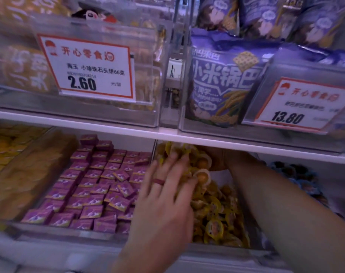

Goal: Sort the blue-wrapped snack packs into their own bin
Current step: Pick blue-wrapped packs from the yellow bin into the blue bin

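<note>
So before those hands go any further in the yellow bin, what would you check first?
1. Left hand free to pick: ok, fingers spread over the yellow-wrapped packs.
2. Right hand grip: cannot tell, it is tucked under the shelf edge behind a heap of packs.
3. Blue-wrapped packs located: ok, in the bin to the right, behind the right forearm.
4. Any blue pack among the yellow ones: cannot tell, none shows.
5. Purple boxes kept separate: ok, in their own bin to the left.
</note>
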